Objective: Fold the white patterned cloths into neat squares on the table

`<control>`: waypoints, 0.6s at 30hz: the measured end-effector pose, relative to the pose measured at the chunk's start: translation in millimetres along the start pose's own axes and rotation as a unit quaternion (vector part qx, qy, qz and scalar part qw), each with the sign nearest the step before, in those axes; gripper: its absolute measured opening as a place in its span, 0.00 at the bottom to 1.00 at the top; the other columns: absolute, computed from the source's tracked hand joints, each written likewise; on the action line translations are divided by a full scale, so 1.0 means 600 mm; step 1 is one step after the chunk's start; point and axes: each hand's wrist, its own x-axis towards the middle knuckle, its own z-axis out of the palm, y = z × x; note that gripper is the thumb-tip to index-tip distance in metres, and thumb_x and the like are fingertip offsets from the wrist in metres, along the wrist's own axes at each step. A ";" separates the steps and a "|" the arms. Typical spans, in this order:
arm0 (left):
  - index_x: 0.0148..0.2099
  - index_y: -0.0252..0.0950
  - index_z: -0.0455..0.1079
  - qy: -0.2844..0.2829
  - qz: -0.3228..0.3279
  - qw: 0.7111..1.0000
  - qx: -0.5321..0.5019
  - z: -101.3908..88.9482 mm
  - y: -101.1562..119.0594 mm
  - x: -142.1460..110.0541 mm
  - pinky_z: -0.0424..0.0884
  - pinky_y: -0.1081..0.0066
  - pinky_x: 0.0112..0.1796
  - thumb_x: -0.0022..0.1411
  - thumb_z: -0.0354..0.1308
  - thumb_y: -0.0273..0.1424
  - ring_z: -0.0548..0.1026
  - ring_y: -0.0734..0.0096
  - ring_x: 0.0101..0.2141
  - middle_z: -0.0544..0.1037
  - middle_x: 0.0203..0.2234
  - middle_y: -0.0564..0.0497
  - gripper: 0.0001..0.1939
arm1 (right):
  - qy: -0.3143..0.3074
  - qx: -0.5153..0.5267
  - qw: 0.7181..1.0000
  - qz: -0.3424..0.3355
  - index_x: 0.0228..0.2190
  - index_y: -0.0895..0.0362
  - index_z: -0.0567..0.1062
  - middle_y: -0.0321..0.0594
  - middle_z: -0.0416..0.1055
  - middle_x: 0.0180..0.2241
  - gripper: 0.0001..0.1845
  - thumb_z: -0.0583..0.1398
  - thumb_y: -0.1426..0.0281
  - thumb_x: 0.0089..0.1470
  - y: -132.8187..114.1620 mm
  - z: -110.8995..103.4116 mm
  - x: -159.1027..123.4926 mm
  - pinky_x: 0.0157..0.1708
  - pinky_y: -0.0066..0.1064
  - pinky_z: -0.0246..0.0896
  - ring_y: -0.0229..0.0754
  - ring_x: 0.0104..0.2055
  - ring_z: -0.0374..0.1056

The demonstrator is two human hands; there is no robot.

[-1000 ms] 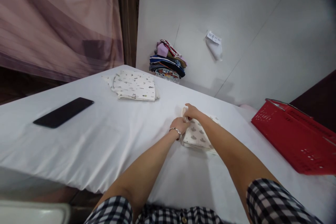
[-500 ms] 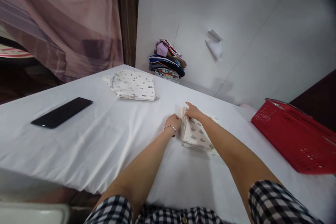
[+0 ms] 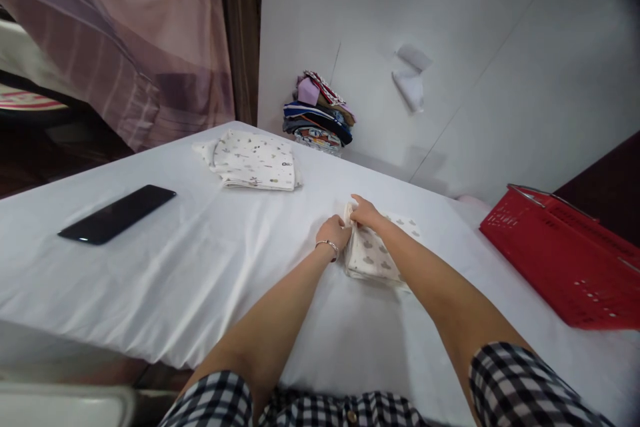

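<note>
Folded cloth (image 3: 373, 259) lies on the white tabletop (image 3: 260, 240), left of the red basket (image 3: 560, 250). The right hand (image 3: 366, 213) pinches the cloth's left edge; the left hand (image 3: 333, 232) meets it, its grip too hidden to tell. Light, even pressure along the edge favours square layers.

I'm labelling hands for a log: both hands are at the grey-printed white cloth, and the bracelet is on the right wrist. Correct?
Not quite: the head view shows the bracelet on the left wrist, not the right. The left hand and right hand are both at the grey-printed white cloth.
</note>
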 end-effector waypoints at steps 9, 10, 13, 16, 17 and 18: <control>0.33 0.37 0.72 -0.025 0.039 0.999 -0.002 -0.001 0.009 -0.007 0.65 0.74 0.32 0.56 0.52 0.36 0.73 0.68 0.34 0.77 0.33 0.48 0.10 | 0.010 -0.021 1.000 -0.006 0.59 0.57 0.54 0.44 0.66 0.51 0.43 0.59 0.77 0.39 0.004 0.002 0.005 0.37 0.27 0.63 0.44 0.44 0.68; 0.33 0.37 0.72 -0.025 0.046 0.999 -0.010 0.000 0.010 -0.007 0.65 0.74 0.31 0.56 0.51 0.36 0.73 0.68 0.34 0.78 0.33 0.48 0.11 | 0.011 -0.022 1.000 -0.004 0.59 0.57 0.54 0.44 0.65 0.52 0.43 0.59 0.77 0.40 0.004 0.001 0.006 0.39 0.28 0.63 0.44 0.45 0.67; 0.31 0.36 0.72 -0.033 0.048 0.998 -0.016 0.000 0.014 -0.011 0.64 0.74 0.29 0.58 0.48 0.39 0.73 0.69 0.31 0.77 0.28 0.48 0.15 | 0.002 -0.033 0.999 0.002 0.59 0.58 0.53 0.45 0.65 0.52 0.43 0.60 0.73 0.41 -0.002 -0.002 0.004 0.41 0.29 0.62 0.46 0.48 0.65; 0.28 0.36 0.71 -0.054 0.051 0.997 -0.025 -0.004 0.017 -0.016 0.63 0.74 0.26 0.58 0.47 0.43 0.73 0.69 0.28 0.76 0.24 0.49 0.18 | -0.021 -0.083 0.996 -0.003 0.60 0.59 0.51 0.48 0.63 0.54 0.47 0.62 0.70 0.40 -0.017 -0.006 -0.001 0.44 0.29 0.61 0.48 0.52 0.62; 0.28 0.36 0.71 -0.065 0.053 0.996 -0.025 -0.006 0.018 -0.018 0.62 0.74 0.26 0.57 0.49 0.44 0.73 0.69 0.27 0.76 0.23 0.49 0.18 | -0.028 -0.100 0.995 -0.004 0.60 0.59 0.50 0.49 0.63 0.54 0.49 0.63 0.71 0.38 -0.023 -0.007 -0.003 0.44 0.30 0.60 0.49 0.53 0.62; 0.27 0.36 0.71 -0.077 0.053 0.995 -0.019 -0.007 0.020 -0.019 0.63 0.74 0.25 0.55 0.51 0.44 0.73 0.69 0.27 0.76 0.23 0.50 0.17 | -0.033 -0.113 0.993 -0.004 0.60 0.59 0.49 0.49 0.63 0.53 0.51 0.64 0.72 0.37 -0.029 -0.007 -0.004 0.44 0.30 0.60 0.50 0.53 0.62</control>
